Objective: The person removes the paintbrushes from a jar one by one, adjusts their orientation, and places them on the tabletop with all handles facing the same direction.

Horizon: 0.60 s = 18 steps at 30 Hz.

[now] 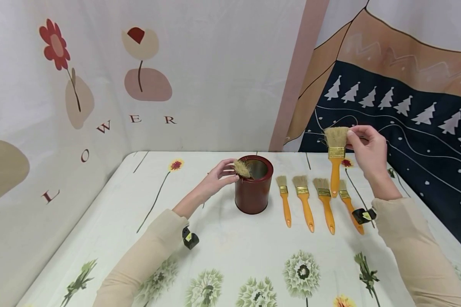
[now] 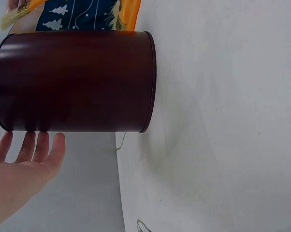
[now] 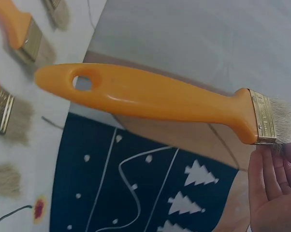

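My right hand (image 1: pixel 370 149) pinches a wide paintbrush (image 1: pixel 335 170) by its bristles, with the orange handle hanging down over the table. In the right wrist view, my fingers (image 3: pixel 276 169) lie at the bristles just past the brass ferrule. My left hand (image 1: pixel 219 175) rests against the left side of a dark red open tin (image 1: pixel 252 194), fingertips (image 2: pixel 58 142) at its wall and thumb near the rim. A tuft of bristles (image 1: pixel 242 169) leans out over the tin's left rim beside these fingers; whatever is below it is hidden inside.
Several orange-handled paintbrushes (image 1: pixel 304 200) lie in a row right of the tin, bristles toward the back. The rightmost one (image 1: pixel 351 209) lies below my right forearm. A flower-printed white cloth (image 1: pixel 215 238) covers the table, and printed curtains (image 1: pixel 223 64) hang behind it.
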Tool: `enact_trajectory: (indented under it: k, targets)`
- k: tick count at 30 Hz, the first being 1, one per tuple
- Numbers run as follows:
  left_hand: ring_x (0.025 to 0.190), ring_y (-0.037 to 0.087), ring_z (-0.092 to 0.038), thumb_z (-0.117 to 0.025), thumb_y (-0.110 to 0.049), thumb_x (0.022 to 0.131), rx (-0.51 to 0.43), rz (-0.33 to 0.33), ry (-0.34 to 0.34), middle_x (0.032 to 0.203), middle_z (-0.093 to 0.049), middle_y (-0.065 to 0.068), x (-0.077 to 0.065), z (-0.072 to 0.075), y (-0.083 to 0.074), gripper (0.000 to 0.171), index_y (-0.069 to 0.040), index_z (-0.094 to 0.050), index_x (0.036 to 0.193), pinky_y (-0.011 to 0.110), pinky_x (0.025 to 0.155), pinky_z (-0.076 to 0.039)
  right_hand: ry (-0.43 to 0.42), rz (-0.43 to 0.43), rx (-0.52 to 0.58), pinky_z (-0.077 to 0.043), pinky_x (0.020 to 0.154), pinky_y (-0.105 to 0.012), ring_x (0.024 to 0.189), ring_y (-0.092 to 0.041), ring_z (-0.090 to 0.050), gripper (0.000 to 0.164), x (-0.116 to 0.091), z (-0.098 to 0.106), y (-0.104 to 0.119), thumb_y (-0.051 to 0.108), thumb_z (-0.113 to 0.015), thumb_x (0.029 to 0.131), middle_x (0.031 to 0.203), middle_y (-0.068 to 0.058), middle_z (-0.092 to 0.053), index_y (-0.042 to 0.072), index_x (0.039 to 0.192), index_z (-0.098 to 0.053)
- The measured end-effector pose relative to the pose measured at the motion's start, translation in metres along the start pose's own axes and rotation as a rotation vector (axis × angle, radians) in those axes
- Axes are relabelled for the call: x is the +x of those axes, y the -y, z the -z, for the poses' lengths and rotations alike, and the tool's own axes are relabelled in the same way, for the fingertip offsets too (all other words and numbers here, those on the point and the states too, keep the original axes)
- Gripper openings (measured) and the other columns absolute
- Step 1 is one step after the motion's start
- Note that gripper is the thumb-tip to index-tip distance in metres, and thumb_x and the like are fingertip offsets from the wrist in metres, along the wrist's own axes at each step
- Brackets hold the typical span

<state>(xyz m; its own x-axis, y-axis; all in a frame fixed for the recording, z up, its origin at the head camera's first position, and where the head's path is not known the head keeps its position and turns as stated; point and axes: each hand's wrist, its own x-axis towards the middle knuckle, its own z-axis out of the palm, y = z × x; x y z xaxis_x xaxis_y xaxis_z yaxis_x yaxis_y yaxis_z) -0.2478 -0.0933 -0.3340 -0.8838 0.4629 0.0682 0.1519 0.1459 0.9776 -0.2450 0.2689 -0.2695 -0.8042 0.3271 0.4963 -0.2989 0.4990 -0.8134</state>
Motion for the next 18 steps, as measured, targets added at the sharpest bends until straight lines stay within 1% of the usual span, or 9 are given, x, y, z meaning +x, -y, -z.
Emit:
enact_trajectory:
  k: [5,8,10,11,12,13,14,16,18]
  targets:
    - [0.119,0.027,-0.034,-0.056,-0.015,0.088,0.004,-0.003,0.003,0.131,-0.035,0.015,0.0,0.0,0.0,0.053,-0.009,-0.03,0.134,0.039,0.094,-0.032,0.01,-0.052,-0.021,-0.044,0.064,-0.01,0.074,-0.004,-0.052,0.01,0.006,0.006,-0.015,0.022,-0.052,0.089,0.088,0.005,-0.055,0.014,0.094,-0.055]
    - [0.119,0.027,-0.034,-0.056,-0.015,0.088,0.004,-0.003,0.004,0.131,-0.035,0.015,0.0,0.0,0.0,0.053,-0.009,-0.031,0.134,0.039,0.094,-0.033,0.028,-0.089,-0.028,-0.044,0.062,-0.01,0.073,-0.004,-0.051,0.014,0.007,0.011,-0.022,0.023,-0.051,0.089,0.088,0.004,-0.054,0.012,0.097,-0.055]
    - [0.119,0.027,-0.034,-0.056,-0.015,0.088,0.002,-0.003,0.002,0.131,-0.035,0.015,0.0,0.0,0.0,0.053,-0.009,-0.031,0.134,0.039,0.094,-0.033,0.039,-0.105,-0.042,-0.044,0.062,-0.01,0.073,-0.004,-0.051,0.019,0.011,0.015,-0.033,0.026,-0.051,0.089,0.088,0.003,-0.053,0.01,0.099,-0.056]
    - [0.119,0.027,-0.034,-0.056,-0.015,0.088,0.001,-0.004,0.002,0.131,-0.035,0.015,0.0,0.0,0.0,0.053,-0.009,-0.031,0.134,0.039,0.094,-0.033,0.045,-0.114,-0.047,-0.044,0.062,-0.011,0.074,-0.005,-0.051,0.021,0.014,0.017,-0.043,0.027,-0.052,0.089,0.088,0.003,-0.053,0.009,0.099,-0.056]
    - [0.119,0.027,-0.034,-0.056,-0.014,0.088,-0.001,-0.004,0.001,0.131,-0.035,0.015,0.0,0.0,0.0,0.053,-0.009,-0.031,0.134,0.038,0.094,-0.033,0.049,-0.123,-0.003,-0.044,0.06,-0.011,0.073,-0.005,-0.052,0.021,0.021,0.019,-0.06,0.026,-0.055,0.088,0.088,0.002,-0.054,0.008,0.099,-0.057]
    - [0.119,0.027,-0.034,-0.056,-0.014,0.088,-0.003,-0.004,0.001,0.131,-0.035,0.015,0.0,0.0,0.0,0.053,-0.009,-0.031,0.134,0.038,0.094,-0.033,0.054,-0.129,0.008,-0.044,0.058,-0.012,0.072,-0.006,-0.052,0.021,0.027,0.021,-0.076,0.026,-0.056,0.087,0.087,0.002,-0.055,0.009,0.098,-0.058]
    - [0.119,0.027,-0.034,-0.056,-0.014,0.088,-0.005,-0.004,0.001,0.131,-0.035,0.015,0.0,0.0,0.0,0.053,-0.009,-0.031,0.134,0.038,0.094,-0.033,0.051,-0.147,0.044,-0.044,0.056,-0.013,0.071,-0.007,-0.052,0.02,0.036,0.023,-0.099,0.025,-0.06,0.085,0.086,0.001,-0.056,0.009,0.097,-0.06]
    - [0.119,0.027,-0.034,-0.056,-0.014,0.088,-0.006,-0.003,0.001,0.131,-0.035,0.015,0.0,0.0,0.0,0.053,-0.009,-0.03,0.134,0.038,0.094,-0.033,0.046,-0.185,0.064,-0.045,0.055,-0.018,0.072,-0.009,-0.053,0.021,0.054,0.026,-0.142,0.025,-0.062,0.083,0.088,-0.001,-0.058,0.01,0.098,-0.061]
    - [0.119,0.026,-0.034,-0.056,-0.014,0.087,-0.005,-0.002,0.0,0.131,-0.036,0.015,0.0,0.0,0.0,0.053,-0.009,-0.031,0.134,0.038,0.094,-0.033,0.032,-0.223,0.051,-0.046,0.049,-0.021,0.074,-0.011,-0.053,0.025,0.07,0.028,-0.185,0.029,-0.064,0.082,0.091,-0.002,-0.058,0.013,0.101,-0.062]
